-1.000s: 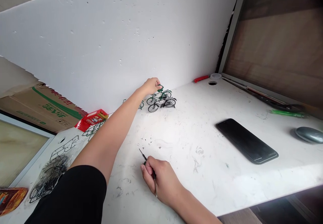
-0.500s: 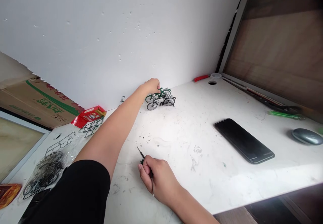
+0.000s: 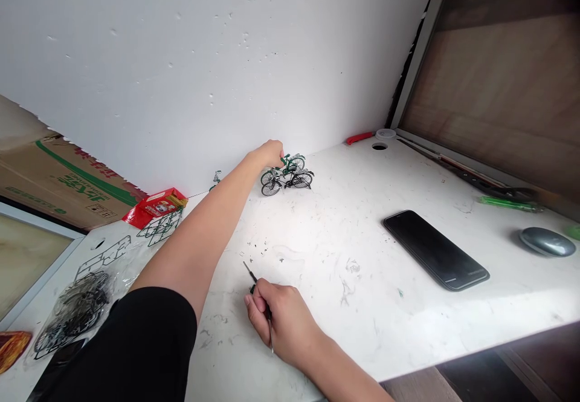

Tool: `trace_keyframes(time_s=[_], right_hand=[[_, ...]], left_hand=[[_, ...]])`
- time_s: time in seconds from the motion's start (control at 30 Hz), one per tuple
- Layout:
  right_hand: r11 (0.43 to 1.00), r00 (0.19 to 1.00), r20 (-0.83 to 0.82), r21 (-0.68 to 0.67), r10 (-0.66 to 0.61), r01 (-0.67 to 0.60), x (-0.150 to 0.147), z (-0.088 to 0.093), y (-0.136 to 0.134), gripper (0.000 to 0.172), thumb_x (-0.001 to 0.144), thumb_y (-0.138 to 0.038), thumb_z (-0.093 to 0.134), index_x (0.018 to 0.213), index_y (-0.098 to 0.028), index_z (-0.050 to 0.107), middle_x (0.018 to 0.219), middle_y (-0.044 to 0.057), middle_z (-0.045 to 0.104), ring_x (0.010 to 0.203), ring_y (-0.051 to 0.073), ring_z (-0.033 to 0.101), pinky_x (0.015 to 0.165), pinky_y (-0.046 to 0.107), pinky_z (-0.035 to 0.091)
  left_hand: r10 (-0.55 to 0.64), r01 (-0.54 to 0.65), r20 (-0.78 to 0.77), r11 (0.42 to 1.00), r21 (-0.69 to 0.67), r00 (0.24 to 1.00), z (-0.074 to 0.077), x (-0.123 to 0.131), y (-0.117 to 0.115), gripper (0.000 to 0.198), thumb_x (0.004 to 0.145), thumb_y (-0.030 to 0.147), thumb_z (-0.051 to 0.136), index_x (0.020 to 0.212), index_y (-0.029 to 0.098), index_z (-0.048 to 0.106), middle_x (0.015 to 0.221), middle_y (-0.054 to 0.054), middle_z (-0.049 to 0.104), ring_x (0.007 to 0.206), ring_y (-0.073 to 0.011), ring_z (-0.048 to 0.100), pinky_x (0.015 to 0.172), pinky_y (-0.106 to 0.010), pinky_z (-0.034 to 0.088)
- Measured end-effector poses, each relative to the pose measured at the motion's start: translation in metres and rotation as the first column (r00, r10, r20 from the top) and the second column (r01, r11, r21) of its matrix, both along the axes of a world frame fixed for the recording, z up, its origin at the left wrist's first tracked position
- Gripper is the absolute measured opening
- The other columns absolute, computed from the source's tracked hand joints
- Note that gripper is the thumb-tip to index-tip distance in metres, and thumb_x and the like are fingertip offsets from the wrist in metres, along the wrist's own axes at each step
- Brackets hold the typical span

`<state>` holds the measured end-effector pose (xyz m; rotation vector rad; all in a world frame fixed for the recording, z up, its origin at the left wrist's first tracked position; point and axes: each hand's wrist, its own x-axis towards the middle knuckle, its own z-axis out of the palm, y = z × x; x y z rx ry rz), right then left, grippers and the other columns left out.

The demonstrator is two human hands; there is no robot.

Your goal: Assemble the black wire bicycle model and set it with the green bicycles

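Note:
At the back of the table, my left hand (image 3: 272,153) reaches out with its fingers closed on one end of a green model bicycle (image 3: 296,162). A black model bicycle (image 3: 272,188) stands upright just in front of it, overlapping it in view. My right hand (image 3: 283,314) rests near the front, closed around a thin tool (image 3: 249,271) with a dark grip and slender metal ends; its exact kind is unclear. A tiny green part (image 3: 252,289) shows by those fingertips. Another small green model (image 3: 216,178) is partly hidden behind my left forearm.
A black phone (image 3: 435,249) and a grey mouse (image 3: 547,242) lie at right. On the left are a red packet (image 3: 156,206), part frames (image 3: 103,256) and a plastic bag of black parts (image 3: 75,311). A red-handled cutter (image 3: 359,138) lies by the white wall panel (image 3: 203,57).
The whole view has shifted slightly. My left hand stays at the green bicycle, and my right hand keeps the tool in nearly the same place.

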<state>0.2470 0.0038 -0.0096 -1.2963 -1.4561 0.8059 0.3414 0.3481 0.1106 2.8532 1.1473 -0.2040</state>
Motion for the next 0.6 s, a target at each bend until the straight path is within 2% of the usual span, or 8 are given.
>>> trace_keyframes(time_s=[0.07,0.2,0.33,0.43,0.6], right_hand=[[1.0,1.0,0.004,0.0,-0.003,0.003,0.0,-0.001,0.0,0.026,0.099,-0.026,0.048,0.078,-0.023,0.033,0.06,-0.008,0.035,0.051,0.008,0.022,0.052,0.023,0.022],[1.0,1.0,0.013,-0.005,-0.007,0.007,-0.001,-0.002,0.0,0.025,0.099,-0.025,0.048,0.078,-0.023,0.035,0.06,-0.008,0.036,0.051,0.008,0.023,0.052,0.023,0.023],[1.0,1.0,0.02,-0.009,-0.008,0.008,-0.001,-0.003,0.001,0.025,0.099,-0.025,0.048,0.078,-0.023,0.035,0.06,-0.008,0.037,0.051,0.008,0.023,0.052,0.023,0.023],[1.0,1.0,0.029,-0.005,-0.01,0.011,-0.001,-0.004,0.001,0.025,0.099,-0.025,0.048,0.078,-0.023,0.036,0.06,-0.008,0.038,0.051,0.008,0.024,0.052,0.023,0.023],[1.0,0.999,0.036,-0.003,-0.011,0.011,0.0,-0.003,0.001,0.025,0.098,-0.024,0.049,0.078,-0.023,0.035,0.06,-0.008,0.038,0.051,0.008,0.024,0.052,0.024,0.023]], left_hand=[[0.022,-0.022,0.003,1.0,0.009,1.0,-0.001,-0.001,-0.001,0.068,0.071,0.031,0.082,0.136,0.02,0.065,0.137,-0.015,0.067,0.106,-0.0281,0.071,0.091,-0.035,0.059],[0.036,-0.037,0.022,0.999,0.037,0.999,-0.002,0.001,-0.005,0.063,0.074,0.026,0.081,0.134,0.017,0.066,0.137,-0.015,0.067,0.108,-0.0284,0.07,0.093,-0.035,0.058],[0.06,-0.062,0.032,0.996,0.068,0.998,-0.001,0.004,-0.011,0.075,0.077,0.025,0.081,0.147,0.019,0.056,0.143,-0.016,0.063,0.118,-0.0301,0.067,0.102,-0.038,0.054],[0.068,-0.068,0.006,0.994,0.088,0.998,0.0,0.007,-0.016,0.08,0.079,0.026,0.081,0.152,0.021,0.051,0.145,-0.016,0.062,0.125,-0.0321,0.064,0.108,-0.04,0.051],[0.103,-0.099,-0.06,0.992,0.073,0.993,0.001,0.01,-0.023,0.077,0.081,0.028,0.08,0.152,0.023,0.052,0.147,-0.016,0.06,0.125,-0.0331,0.065,0.106,-0.041,0.052]])
